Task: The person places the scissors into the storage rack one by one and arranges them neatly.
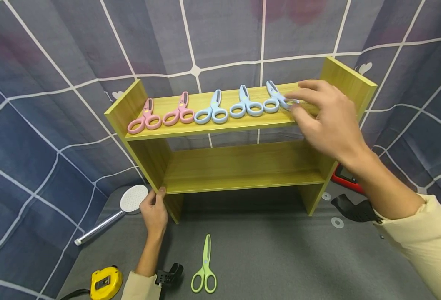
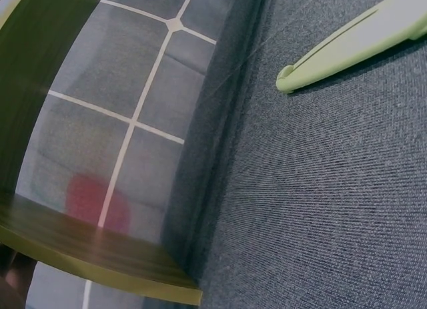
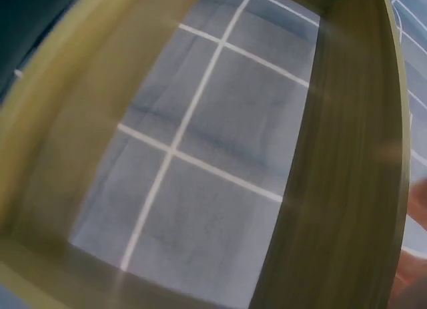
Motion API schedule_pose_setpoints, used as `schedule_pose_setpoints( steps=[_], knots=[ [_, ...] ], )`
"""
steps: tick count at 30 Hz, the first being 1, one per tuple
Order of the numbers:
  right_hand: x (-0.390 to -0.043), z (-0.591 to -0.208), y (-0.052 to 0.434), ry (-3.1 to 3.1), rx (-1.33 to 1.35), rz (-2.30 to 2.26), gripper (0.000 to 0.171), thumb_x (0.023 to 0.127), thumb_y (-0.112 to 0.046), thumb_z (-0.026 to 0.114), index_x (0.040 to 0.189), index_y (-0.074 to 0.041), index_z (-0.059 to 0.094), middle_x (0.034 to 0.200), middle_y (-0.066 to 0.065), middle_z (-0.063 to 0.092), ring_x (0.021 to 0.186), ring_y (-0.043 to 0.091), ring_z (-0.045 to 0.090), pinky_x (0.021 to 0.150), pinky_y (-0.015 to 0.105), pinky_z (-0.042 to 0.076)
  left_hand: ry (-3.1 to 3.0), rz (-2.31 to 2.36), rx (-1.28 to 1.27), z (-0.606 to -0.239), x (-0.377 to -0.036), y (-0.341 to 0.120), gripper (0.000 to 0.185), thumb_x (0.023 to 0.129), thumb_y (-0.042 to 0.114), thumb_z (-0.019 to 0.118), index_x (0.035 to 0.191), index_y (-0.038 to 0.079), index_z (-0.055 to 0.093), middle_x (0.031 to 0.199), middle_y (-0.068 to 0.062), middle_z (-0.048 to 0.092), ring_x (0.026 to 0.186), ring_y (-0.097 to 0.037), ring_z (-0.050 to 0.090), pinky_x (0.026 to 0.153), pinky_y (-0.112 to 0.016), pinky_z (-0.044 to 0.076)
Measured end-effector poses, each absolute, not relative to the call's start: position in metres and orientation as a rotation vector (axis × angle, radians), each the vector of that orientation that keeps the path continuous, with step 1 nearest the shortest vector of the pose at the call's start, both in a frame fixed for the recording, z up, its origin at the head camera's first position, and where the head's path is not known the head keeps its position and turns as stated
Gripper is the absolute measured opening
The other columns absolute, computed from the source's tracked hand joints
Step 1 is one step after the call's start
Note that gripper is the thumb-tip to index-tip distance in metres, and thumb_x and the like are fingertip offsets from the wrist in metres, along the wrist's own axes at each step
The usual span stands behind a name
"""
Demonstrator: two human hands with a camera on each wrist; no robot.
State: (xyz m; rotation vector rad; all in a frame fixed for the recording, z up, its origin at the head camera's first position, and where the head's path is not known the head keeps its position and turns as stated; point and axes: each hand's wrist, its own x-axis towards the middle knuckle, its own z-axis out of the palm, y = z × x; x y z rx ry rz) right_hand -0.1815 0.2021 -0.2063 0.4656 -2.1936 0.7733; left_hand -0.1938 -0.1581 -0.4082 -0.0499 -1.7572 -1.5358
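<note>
Five pairs of scissors lie in a row on the top board of a small wooden shelf point(image 1: 220, 189): pink scissors point(image 1: 145, 118) and pink scissors point(image 1: 179, 111) at left, then light blue scissors point(image 1: 211, 109), light blue scissors point(image 1: 245, 104) and tilted light blue scissors point(image 1: 275, 100) at right. My right hand point(image 1: 327, 114) has its thumb and index finger at the right handle loop of the rightmost blue pair, partly covering it. With my left hand point(image 1: 155, 212) I grip the shelf's lower left side. Green scissors point(image 1: 205, 266) lie on the grey surface in front.
A shower head point(image 1: 133, 199) lies left of the shelf. A yellow tape measure point(image 1: 106, 283) sits at the front left. Washers point(image 1: 337, 222) and a red-edged object point(image 1: 346, 181) are at right, the latter partly hidden. A tile-patterned curtain point(image 1: 228, 37) hangs behind.
</note>
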Motion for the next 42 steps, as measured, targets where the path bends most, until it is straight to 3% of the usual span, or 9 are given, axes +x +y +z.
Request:
schedule_pose_setpoints(
  steps=[6,9,13,16,22,27,31,35,42],
  knots=[
    [-0.163,-0.240,0.172,-1.655,0.618,0.970,0.022,0.082,-0.011,0.060,0.090,0.004,0.074,0.106,0.021,0.066,0.102,0.036,0.057,0.093,0.037,0.039,-1.751,-1.540,-0.059,-0.409,-0.194,-0.160,0.018,0.090,-0.005,0.058,0.097,-0.014,0.071,0.093,-0.005,0.072,0.084,0.000,0.059,0.080,-0.018,0.045],
    [-0.148,-0.268,0.151,-1.589,0.751,1.022,0.022,0.081,-0.010,0.058,0.088,0.006,0.072,0.096,0.021,0.064,0.091,0.034,0.058,0.089,0.033,0.042,-1.746,-1.559,-0.071,-0.410,-0.194,-0.160,0.018,0.090,-0.003,0.058,0.098,-0.015,0.070,0.093,-0.003,0.072,0.084,-0.001,0.060,0.080,-0.019,0.045],
    [-0.131,-0.319,0.124,-1.827,0.917,1.167,0.021,0.084,-0.003,0.061,0.101,-0.001,0.072,0.093,0.008,0.063,0.084,0.020,0.059,0.078,0.027,0.048,-1.740,-1.576,-0.085,-0.410,-0.195,-0.160,0.019,0.091,-0.003,0.058,0.098,-0.017,0.069,0.093,-0.004,0.072,0.085,-0.002,0.060,0.081,-0.019,0.045],
    [-0.118,-0.361,0.103,-2.120,0.928,1.262,0.028,0.085,-0.003,0.065,0.113,-0.009,0.069,0.096,-0.003,0.060,0.082,0.010,0.056,0.072,0.026,0.049,-1.744,-1.581,-0.088,-0.410,-0.195,-0.160,0.019,0.090,-0.004,0.058,0.098,-0.017,0.069,0.091,0.004,0.070,0.083,-0.001,0.059,0.079,-0.018,0.045],
    [-0.088,-0.428,0.073,-2.697,1.033,1.193,0.048,0.088,-0.021,0.070,0.134,-0.013,0.057,0.104,-0.006,0.051,0.082,0.005,0.048,0.068,0.026,0.046,-1.740,-1.601,-0.105,-0.411,-0.197,-0.160,0.019,0.090,-0.005,0.058,0.098,-0.019,0.067,0.087,0.016,0.066,0.079,0.000,0.058,0.075,-0.018,0.045],
    [-0.077,-0.471,0.057,-2.883,1.256,1.031,0.061,0.090,-0.039,0.070,0.142,-0.015,0.049,0.092,-0.007,0.041,0.070,0.001,0.037,0.050,0.019,0.038,-1.729,-1.596,-0.111,-0.411,-0.197,-0.161,0.019,0.090,-0.005,0.058,0.099,-0.019,0.067,0.088,0.016,0.067,0.080,0.000,0.059,0.076,-0.018,0.045],
    [-0.078,-0.485,0.047,-2.921,1.293,0.921,0.068,0.090,-0.048,0.068,0.147,-0.019,0.045,0.089,-0.005,0.038,0.065,0.002,0.033,0.043,0.020,0.034,-1.743,-1.591,-0.109,-0.411,-0.196,-0.161,0.019,0.090,-0.005,0.058,0.099,-0.019,0.067,0.089,0.014,0.067,0.082,0.000,0.059,0.077,-0.018,0.045],
    [-0.085,-0.483,0.039,-3.012,1.290,0.831,0.068,0.088,-0.044,0.072,0.148,-0.026,0.044,0.098,-0.001,0.045,0.071,0.003,0.040,0.047,0.023,0.037,-1.741,-1.597,-0.091,-0.410,-0.196,-0.162,0.020,0.091,-0.004,0.058,0.101,-0.019,0.067,0.091,0.008,0.069,0.084,-0.001,0.060,0.079,-0.018,0.046],
    [-0.084,-0.484,0.037,-2.907,1.328,0.678,0.048,0.086,-0.033,0.075,0.130,-0.024,0.060,0.091,-0.006,0.041,0.068,0.002,0.035,0.047,0.019,0.034,-1.751,-1.604,-0.081,-0.409,-0.195,-0.162,0.021,0.091,-0.004,0.058,0.102,-0.018,0.067,0.091,0.014,0.068,0.083,0.000,0.060,0.079,-0.018,0.045]
  ],
)
